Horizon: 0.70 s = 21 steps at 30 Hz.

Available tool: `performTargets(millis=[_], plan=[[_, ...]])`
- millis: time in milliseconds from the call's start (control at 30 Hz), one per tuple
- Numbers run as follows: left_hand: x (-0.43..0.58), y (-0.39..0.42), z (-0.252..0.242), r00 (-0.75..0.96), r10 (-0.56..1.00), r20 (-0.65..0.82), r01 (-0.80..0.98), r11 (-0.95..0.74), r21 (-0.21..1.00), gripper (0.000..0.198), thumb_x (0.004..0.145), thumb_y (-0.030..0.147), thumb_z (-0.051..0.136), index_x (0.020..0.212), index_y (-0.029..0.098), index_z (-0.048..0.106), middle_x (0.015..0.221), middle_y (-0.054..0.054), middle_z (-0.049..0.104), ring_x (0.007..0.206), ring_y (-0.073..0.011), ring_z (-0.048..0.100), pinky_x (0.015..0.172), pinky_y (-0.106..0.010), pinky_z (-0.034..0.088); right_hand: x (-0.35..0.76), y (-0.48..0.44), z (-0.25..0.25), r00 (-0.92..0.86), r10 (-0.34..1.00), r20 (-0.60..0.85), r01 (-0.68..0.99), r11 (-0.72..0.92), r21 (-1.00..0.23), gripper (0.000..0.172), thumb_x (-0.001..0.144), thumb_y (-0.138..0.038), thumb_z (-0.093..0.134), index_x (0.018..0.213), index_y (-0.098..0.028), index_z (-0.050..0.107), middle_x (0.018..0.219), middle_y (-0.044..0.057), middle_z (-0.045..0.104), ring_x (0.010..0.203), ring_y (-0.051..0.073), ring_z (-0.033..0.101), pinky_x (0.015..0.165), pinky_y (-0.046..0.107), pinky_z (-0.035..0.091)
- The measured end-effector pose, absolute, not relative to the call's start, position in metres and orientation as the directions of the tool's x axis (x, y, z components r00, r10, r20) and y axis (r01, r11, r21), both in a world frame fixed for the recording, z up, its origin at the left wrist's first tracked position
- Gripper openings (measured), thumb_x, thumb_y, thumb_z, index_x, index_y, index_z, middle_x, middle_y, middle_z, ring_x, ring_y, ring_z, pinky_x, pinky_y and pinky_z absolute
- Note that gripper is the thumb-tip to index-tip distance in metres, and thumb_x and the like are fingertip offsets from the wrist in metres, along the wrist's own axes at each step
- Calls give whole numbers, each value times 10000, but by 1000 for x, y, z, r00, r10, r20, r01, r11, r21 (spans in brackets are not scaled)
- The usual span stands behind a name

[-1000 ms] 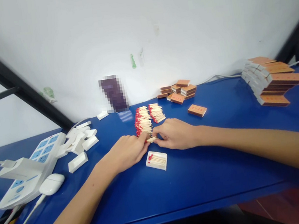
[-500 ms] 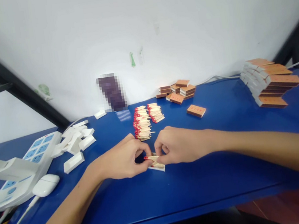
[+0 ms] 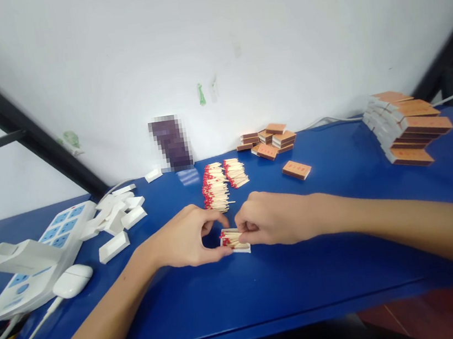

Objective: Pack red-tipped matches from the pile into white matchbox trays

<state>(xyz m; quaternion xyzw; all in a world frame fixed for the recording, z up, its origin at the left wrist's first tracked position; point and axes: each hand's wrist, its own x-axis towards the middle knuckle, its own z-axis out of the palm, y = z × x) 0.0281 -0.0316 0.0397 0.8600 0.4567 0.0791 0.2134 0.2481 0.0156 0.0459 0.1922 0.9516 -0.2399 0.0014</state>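
Note:
A small white matchbox tray [image 3: 243,250] lies on the blue table in front of me, with red-tipped matches [image 3: 232,239] inside it. My left hand [image 3: 193,235] curves around the tray's left end, the index finger at its far edge and the thumb at its near edge. Over the tray's right part, my right hand [image 3: 268,218] is closed, thumb and index finger pinched at the matches' plain ends; its other fingers are curled in. Just beyond the hands lie a larger match pile [image 3: 215,187] and a smaller match pile [image 3: 236,172].
Several empty white trays [image 3: 117,211] lie left, beside a power strip [image 3: 57,230] and a white charging case [image 3: 73,281]. Closed matchboxes [image 3: 275,141] are heaped by the wall, one matchbox [image 3: 296,169] apart. A matchbox stack [image 3: 410,126] stands right.
My left index finger has lifted away from the matches toward the tray's far edge, so the space between finger and thumb is wider. The matches now lie lower in the tray.

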Motion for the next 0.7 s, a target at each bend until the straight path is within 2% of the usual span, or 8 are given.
performTargets(millis=[100, 200, 367, 533, 633, 700], plan=[[29, -31, 37, 577, 815, -52, 756, -508, 413, 245, 784, 427, 705, 857, 196, 665, 564, 73, 347, 493, -83, 321, 481, -232, 236, 247, 15, 45, -931, 355, -80, 355, 836, -418, 237, 921, -227, 540, 708, -148, 610, 632, -2, 613, 541, 91, 475, 534, 250, 280], [30, -31, 37, 575, 817, -51, 760, -510, 402, 228, 786, 411, 707, 867, 200, 672, 550, 73, 382, 491, -82, 337, 485, -229, 239, 245, 13, 45, -929, 355, -100, 367, 858, -360, 277, 954, -234, 511, 702, -147, 588, 637, 5, 594, 552, 97, 460, 542, 255, 267], [31, -33, 39, 565, 823, -53, 763, -498, 412, 264, 776, 437, 721, 882, 197, 688, 601, 54, 506, 518, -82, 422, 496, -213, 274, 244, 5, 43, -919, 378, -113, 394, 881, -260, 412, 1021, -368, 414, 722, -148, 593, 679, 40, 607, 582, 129, 474, 552, 274, 266], [34, -32, 38, 559, 828, -28, 767, -505, 395, 266, 764, 430, 731, 818, 181, 655, 595, 52, 526, 520, -84, 453, 497, -214, 281, 243, -1, 44, -920, 380, -92, 391, 886, -247, 333, 1011, -290, 420, 784, -147, 616, 761, 56, 642, 654, 146, 528, 589, 279, 288], [33, -32, 37, 567, 824, -26, 764, -513, 391, 283, 762, 445, 730, 806, 182, 635, 583, 61, 515, 508, -80, 452, 497, -216, 290, 246, 1, 46, -905, 411, -110, 426, 872, -242, 287, 973, -248, 463, 743, -146, 600, 725, 46, 622, 616, 129, 498, 560, 272, 272], [33, -32, 36, 570, 821, -26, 763, -517, 387, 294, 758, 455, 731, 801, 184, 626, 584, 63, 517, 511, -81, 459, 501, -217, 300, 249, 5, 46, -898, 428, -107, 440, 850, -289, 259, 934, -237, 502, 703, -149, 582, 684, 25, 601, 562, 106, 461, 527, 262, 260]])
